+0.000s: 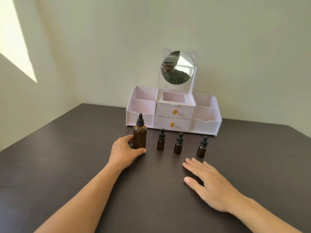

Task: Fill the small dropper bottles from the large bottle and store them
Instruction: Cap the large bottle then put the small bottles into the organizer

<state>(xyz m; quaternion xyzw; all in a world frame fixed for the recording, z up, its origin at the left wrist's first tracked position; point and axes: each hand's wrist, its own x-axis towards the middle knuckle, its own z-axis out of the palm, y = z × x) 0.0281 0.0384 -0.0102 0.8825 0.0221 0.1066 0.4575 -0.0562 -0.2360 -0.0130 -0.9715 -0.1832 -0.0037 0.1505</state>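
Hands — left (124, 150) curled round large bottle (139, 137); right (210, 183) flat, fingers spread — on table (67, 165)

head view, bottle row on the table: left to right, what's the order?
Left hand gripping the base of the large amber dropper bottle → first small dropper bottle → second small dropper bottle → third small dropper bottle. All four stand upright, capped, in front of the white organizer.

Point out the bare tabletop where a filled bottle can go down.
Bare table lies left of the left hand and large bottle, and right of the last small bottle. It is crowded along the bottle row before the organizer.
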